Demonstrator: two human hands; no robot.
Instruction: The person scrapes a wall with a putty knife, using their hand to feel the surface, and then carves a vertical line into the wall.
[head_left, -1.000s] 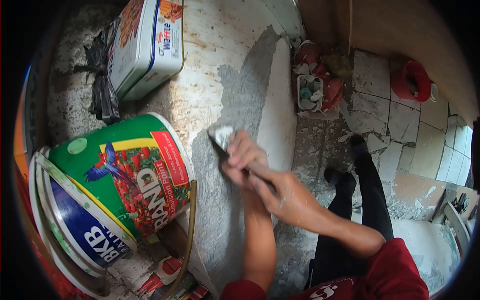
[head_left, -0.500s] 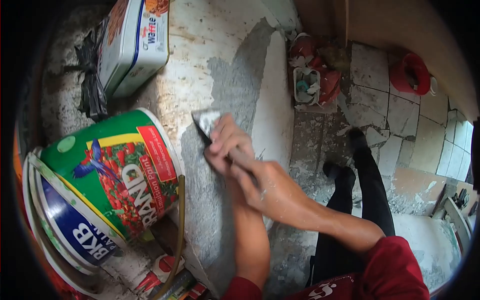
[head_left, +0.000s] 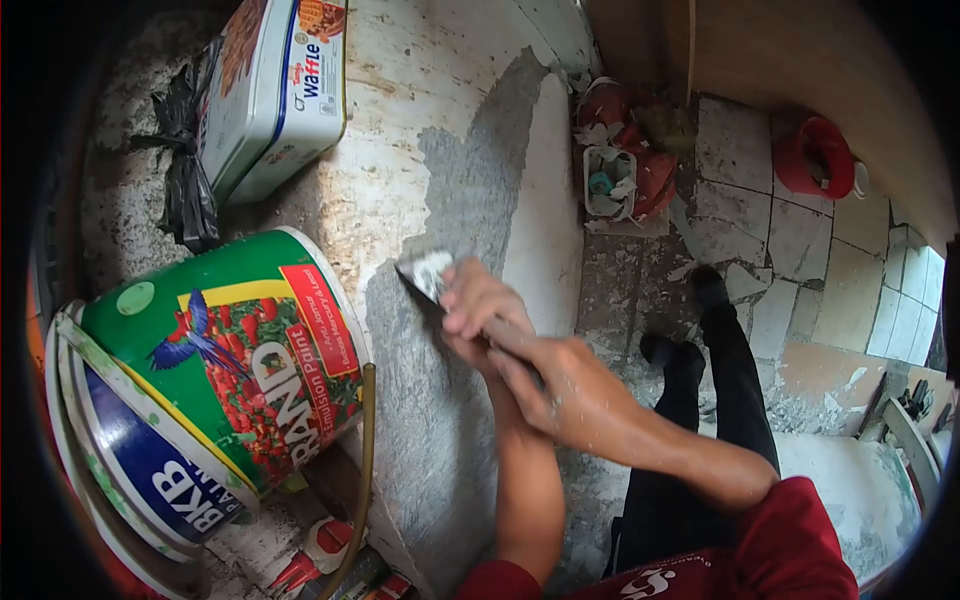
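A putty knife [head_left: 428,274] with a pale-smeared metal blade rests against a wall-like surface [head_left: 475,165], where a rough grey patch shows between whitish painted areas. My left hand [head_left: 477,305] is closed around the tool close to the blade. Behind it, my right hand [head_left: 555,385] grips the handle, its fingers wrapped round and partly hidden. Left of my hands, a large green paint bucket [head_left: 215,270] lies tilted, its printed side facing me. Above the bucket stands a waffle tin [head_left: 290,120].
A black plastic bag [head_left: 185,150] is knotted beside the tin. A thin brown hose [head_left: 365,470] hangs by the bucket. On the tiled floor are a red bucket [head_left: 812,160], a white container [head_left: 608,185] with scraps, and flakes around my feet [head_left: 690,320].
Both hands and the putty knife have shifted slightly right and down in view, partly because the camera view moved. The grip on the tool looks the same.
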